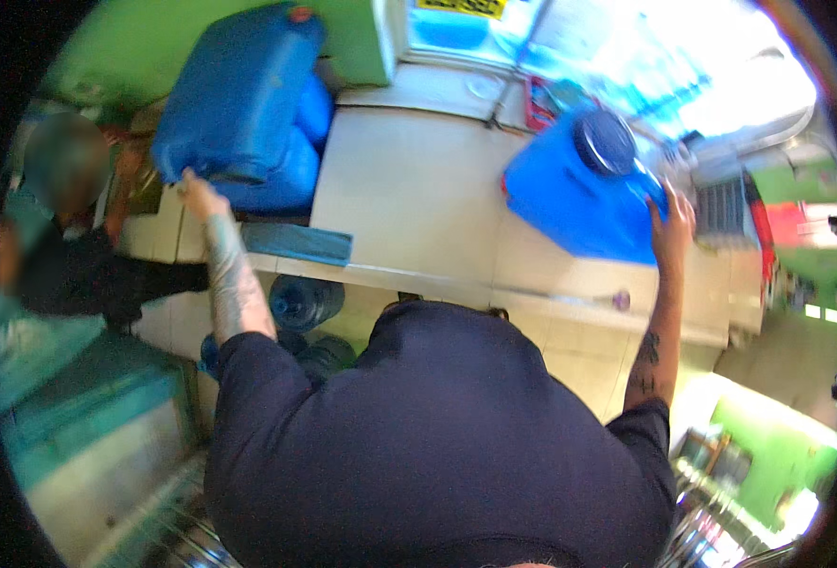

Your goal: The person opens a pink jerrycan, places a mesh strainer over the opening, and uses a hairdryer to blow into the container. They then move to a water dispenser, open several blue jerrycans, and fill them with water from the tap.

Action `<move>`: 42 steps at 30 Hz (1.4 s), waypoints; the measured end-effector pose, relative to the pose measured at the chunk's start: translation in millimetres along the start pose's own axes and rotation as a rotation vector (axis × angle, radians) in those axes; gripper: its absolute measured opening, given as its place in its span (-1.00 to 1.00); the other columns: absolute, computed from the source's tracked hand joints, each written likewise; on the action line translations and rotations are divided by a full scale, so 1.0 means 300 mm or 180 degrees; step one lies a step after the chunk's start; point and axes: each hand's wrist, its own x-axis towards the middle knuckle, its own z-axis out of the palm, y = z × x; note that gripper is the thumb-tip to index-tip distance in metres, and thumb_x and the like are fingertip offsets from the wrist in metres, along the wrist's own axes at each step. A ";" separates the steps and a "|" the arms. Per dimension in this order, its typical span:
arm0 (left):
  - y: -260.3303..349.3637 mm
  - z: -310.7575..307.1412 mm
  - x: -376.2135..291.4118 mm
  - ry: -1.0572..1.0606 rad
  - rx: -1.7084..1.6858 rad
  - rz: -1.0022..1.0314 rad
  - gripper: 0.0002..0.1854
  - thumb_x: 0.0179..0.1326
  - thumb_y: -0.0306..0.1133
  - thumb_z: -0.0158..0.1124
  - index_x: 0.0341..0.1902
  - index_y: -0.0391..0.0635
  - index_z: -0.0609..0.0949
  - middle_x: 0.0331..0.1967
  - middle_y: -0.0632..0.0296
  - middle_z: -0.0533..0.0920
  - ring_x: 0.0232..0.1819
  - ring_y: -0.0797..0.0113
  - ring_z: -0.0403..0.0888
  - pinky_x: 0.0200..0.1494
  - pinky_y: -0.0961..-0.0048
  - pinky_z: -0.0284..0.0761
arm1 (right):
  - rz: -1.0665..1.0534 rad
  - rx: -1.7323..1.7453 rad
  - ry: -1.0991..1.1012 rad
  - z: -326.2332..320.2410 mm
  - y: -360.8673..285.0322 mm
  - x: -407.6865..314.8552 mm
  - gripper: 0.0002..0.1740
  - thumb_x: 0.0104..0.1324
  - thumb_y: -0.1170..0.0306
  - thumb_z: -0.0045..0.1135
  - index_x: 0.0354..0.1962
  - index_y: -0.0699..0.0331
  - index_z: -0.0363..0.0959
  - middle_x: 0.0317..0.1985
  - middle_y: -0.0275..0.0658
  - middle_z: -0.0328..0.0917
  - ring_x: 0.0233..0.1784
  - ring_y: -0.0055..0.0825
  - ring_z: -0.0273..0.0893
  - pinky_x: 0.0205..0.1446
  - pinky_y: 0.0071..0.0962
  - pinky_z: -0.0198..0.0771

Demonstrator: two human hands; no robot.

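Note:
My left hand (202,199) grips the near lower edge of a large blue plastic container (237,99), which lies on its side on top of other blue containers (297,167) at the left of the tiled counter (404,184). Over on the right, my right hand (674,224) rests on the side of a blue plastic jerrycan (567,192) with a wide black screw lid (605,142); its fingers are near the handle at the upper corner. Whether those fingers close round the handle cannot be told. The jerrycan sits on the counter and looks tilted.
A folded blue cloth (297,243) lies at the counter's front edge. Below are clear blue water bottles (307,302). Another person (70,234) is close on the left. Behind the jerrycan are a red-edged tray (537,103) and a window. A vented grey appliance (723,209) stands at right.

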 end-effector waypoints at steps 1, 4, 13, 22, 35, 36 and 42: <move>-0.030 -0.057 0.073 -0.0831 0.0520 -0.0047 -0.38 0.47 -0.03 0.13 0.40 -0.23 0.41 0.31 0.00 0.52 0.26 0.04 0.52 0.30 -0.03 0.44 | -0.0105 -0.0094 0.0137 0.019 -0.029 0.000 -0.43 0.37 0.04 0.25 0.21 0.15 0.51 -0.03 -0.08 0.61 0.15 -0.08 0.52 0.39 -0.06 0.25; -0.148 -0.106 0.208 -0.1034 -0.0345 -0.0886 -0.41 0.53 0.03 -0.01 0.39 -0.18 0.46 0.36 0.10 0.51 0.28 0.08 0.51 0.41 -0.01 0.35 | 0.0327 -0.0619 0.0086 0.054 -0.108 0.040 -0.32 0.42 -0.17 0.08 0.22 0.17 0.50 0.00 -0.04 0.63 0.18 -0.06 0.54 0.42 -0.04 0.23; -0.022 0.026 0.018 -0.0358 -0.0474 0.0410 -0.53 0.32 -0.23 0.29 0.18 -0.30 0.54 0.25 -0.10 0.54 0.16 -0.11 0.58 0.27 -0.14 0.50 | 0.0429 -0.0627 0.0090 0.102 -0.122 0.097 -0.43 0.43 -0.13 0.09 0.19 0.03 0.54 -0.07 -0.12 0.66 0.05 -0.10 0.64 0.16 -0.09 0.46; 0.529 0.169 -0.786 -0.1697 0.0867 0.1278 -0.65 0.40 -0.31 0.29 0.14 -0.28 0.59 0.00 0.04 0.69 0.07 0.18 0.63 0.19 0.12 0.52 | -0.1029 0.0825 -0.0255 -0.083 0.398 0.068 -0.49 0.31 0.20 0.32 0.21 0.03 0.57 -0.02 -0.14 0.64 0.10 -0.11 0.59 0.30 -0.17 0.38; -0.020 0.743 -1.608 -0.4130 0.2242 0.1413 -0.33 0.37 -0.26 0.39 0.47 -0.26 0.42 0.09 -0.02 0.70 -0.01 0.34 0.68 0.12 0.41 0.58 | -0.0408 0.0815 0.0019 -0.090 0.523 -0.072 -0.47 0.23 0.00 0.39 0.02 0.16 0.65 -0.07 -0.11 0.63 0.12 -0.13 0.52 0.35 -0.17 0.27; -0.063 0.781 -1.662 -0.4352 0.2214 0.1948 -0.31 0.35 -0.20 0.40 0.45 -0.29 0.42 0.10 -0.05 0.70 0.00 0.28 0.69 0.14 0.39 0.57 | -0.0453 0.0724 0.0100 -0.085 0.531 -0.074 -0.49 0.22 0.03 0.40 0.04 0.11 0.67 -0.03 -0.15 0.65 0.13 -0.17 0.54 0.30 -0.21 0.32; -0.113 0.915 -1.802 -0.4655 0.2735 0.2114 -0.12 0.33 0.13 0.33 0.49 -0.29 0.35 0.42 -0.17 0.45 0.41 0.02 0.45 0.45 0.23 0.33 | -0.0529 0.0634 0.0218 -0.077 0.544 -0.085 -0.48 0.14 0.07 0.51 0.01 0.11 0.69 -0.03 -0.20 0.68 0.11 -0.24 0.58 0.33 -0.19 0.28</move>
